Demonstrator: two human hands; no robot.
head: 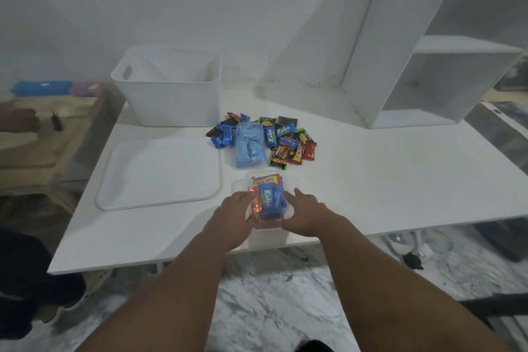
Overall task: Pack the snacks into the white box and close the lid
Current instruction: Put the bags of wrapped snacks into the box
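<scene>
The white box (171, 94) stands open at the back of the white table (371, 180). Its flat white lid (160, 174) lies in front of it on the left. A pile of loose snacks (274, 140) in blue, red and green wrappers, with a light-blue bag (248, 146) among them, sits mid-table. Near the front edge is a small clear container (268, 203) stuffed with snack packs, a blue one on top. My left hand (234, 214) grips its left side and my right hand (303, 213) grips its right side.
A white shelf unit (414, 66) leans at the back right of the table. A wooden bench (34, 146) with a blue item stands to the left. Marble floor shows below the table's front edge.
</scene>
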